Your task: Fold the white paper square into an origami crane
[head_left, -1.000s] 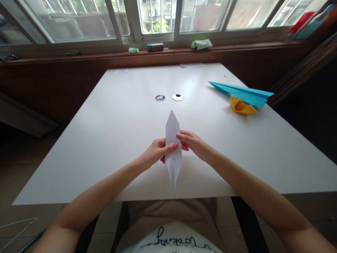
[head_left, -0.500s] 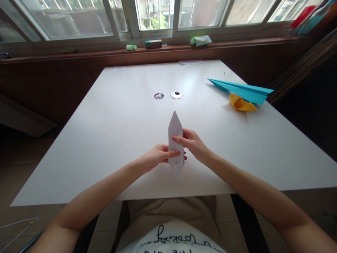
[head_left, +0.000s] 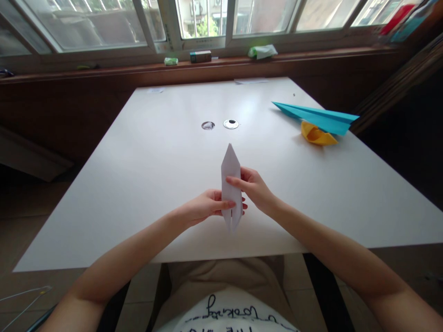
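Note:
A narrow folded white paper (head_left: 230, 161), pointed at its far end and split at the near end, is held between both hands above the near part of the table. My left hand (head_left: 211, 204) pinches its lower half, thumb on top, with the fingertips showing past the right edge. My right hand (head_left: 254, 184) grips the right edge higher up, its thumb lying flat across the face and the other fingers behind. The underside of the paper is hidden.
On the white table (head_left: 145, 175) lie a blue paper plane (head_left: 321, 117) and a yellow paper boat (head_left: 316, 134) at the right. Two round discs, one patterned (head_left: 208, 125) and one eye-like (head_left: 230, 124), sit beyond the hands. Small packs and a box (head_left: 200, 56) stand on the windowsill.
My left thumb has slid slightly down and left on the paper. Both hands still hold the paper in nearly the same place, and the view has shifted a little.

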